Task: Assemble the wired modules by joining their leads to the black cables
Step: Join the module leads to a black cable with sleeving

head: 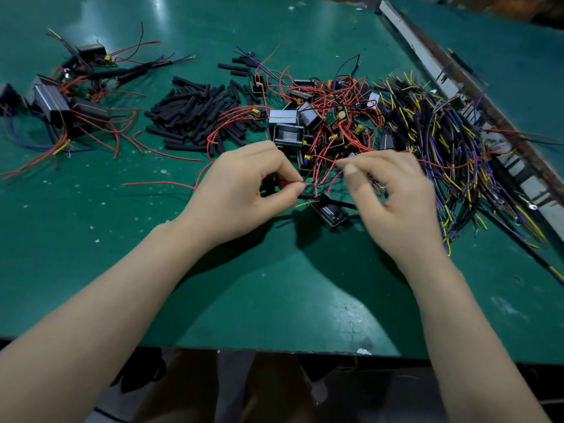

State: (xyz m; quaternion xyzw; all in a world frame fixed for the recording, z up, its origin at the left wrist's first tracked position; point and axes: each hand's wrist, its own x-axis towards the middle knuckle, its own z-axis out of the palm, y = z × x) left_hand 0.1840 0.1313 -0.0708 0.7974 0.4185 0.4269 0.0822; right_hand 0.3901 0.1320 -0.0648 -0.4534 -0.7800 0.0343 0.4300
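Green mat-covered worktable [274, 285], scuffed and speckled with white flecks; two bare hands at centre. Left hand [241, 190]: thumb and forefinger pinching a red lead [171, 184] at its stripped end, remaining fingers curled. Right hand [396, 203]: blurred, fingers loosely bent and spread, thumb raised; whether it grips any wire cannot be told. Black module [331, 213]: lying on the mat between the two hands, tilted, with a short black cable [305, 196] and yellow strand at its 10 o'clock corner, just beside the left fingertips. Heap of unassembled modules with red leads [320, 117]: at 12 o'clock of the hands. Pile of black sleeve tubes [192, 114]: at 11 o'clock. Bundle of black cables with yellow and purple cores [442, 141]: at 2 o'clock, against a pale rail [427, 53]. Cluster of wired modules [61, 99]: far at 10 o'clock.
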